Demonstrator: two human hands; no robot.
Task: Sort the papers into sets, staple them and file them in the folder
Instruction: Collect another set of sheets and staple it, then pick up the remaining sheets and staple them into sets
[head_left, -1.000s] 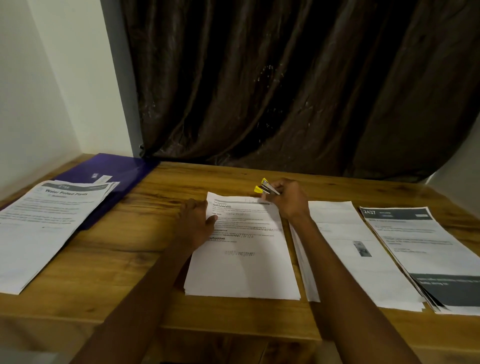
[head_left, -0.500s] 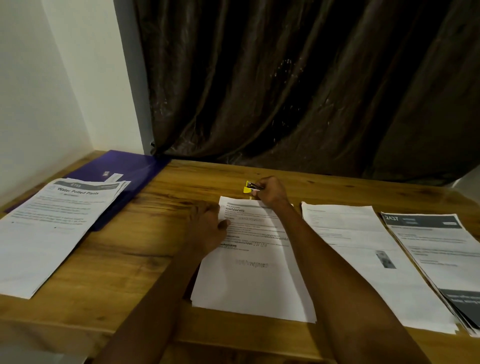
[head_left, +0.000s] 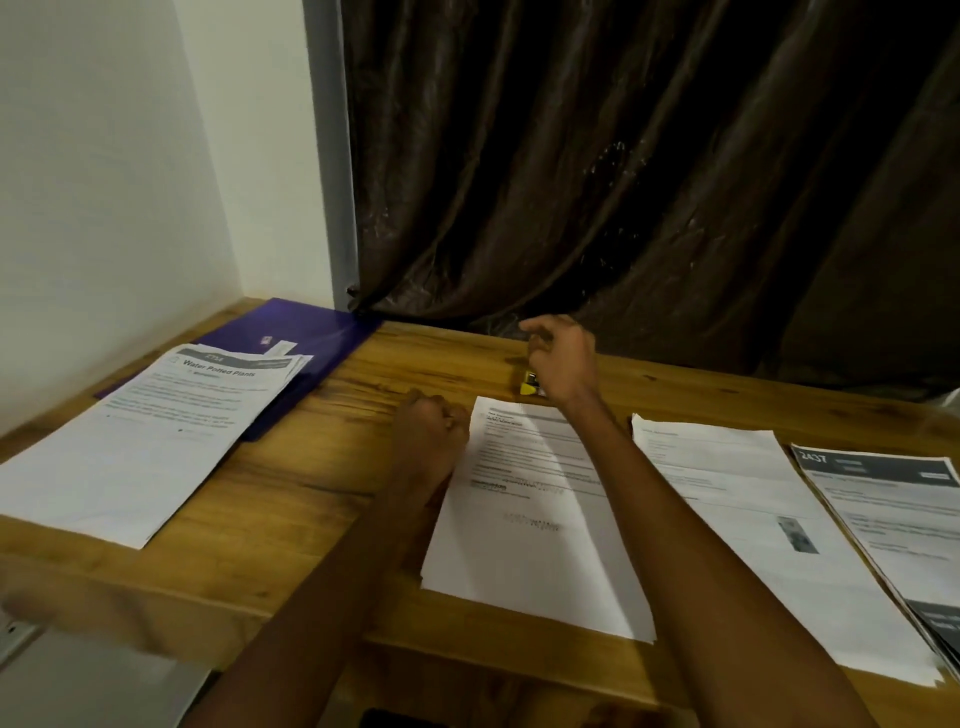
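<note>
Wood-grained and honey brown, the counter (head_left: 332, 467) carried four lots of white paper in a loose row. The middle set (head_left: 530, 514) lay flat in front of the person, its printed top edge toward the curtain (head_left: 623, 182). The left hand (head_left: 428, 441) rested at that set's upper left corner, its fingers curled into a loose fist against the paper's edge; whether they pinched the sheet could not be told. The right hand (head_left: 563, 364) hovered just beyond the set's top edge, fingers loosely bent and spread, holding nothing. Directly beneath its palm, on the bare wood, sat a small yellow and black stapler (head_left: 529, 387), partly hidden by the hand, so contact between them could not be judged.

To the right, just beside the middle set, lay a second sheaf (head_left: 737, 519) with a small dark picture low on its page, and beside that, overlapping its right margin, a stack with a dark header band (head_left: 893, 499) ran off the frame's edge. Well apart on the left, a stack headed "Water Potted Plants" (head_left: 150, 441) lay angled, its far end resting on a purple folder (head_left: 306, 332) that sat closed in the back left corner against the white wall (head_left: 104, 182). The dark brown curtain hung behind the counter's far edge.
</note>
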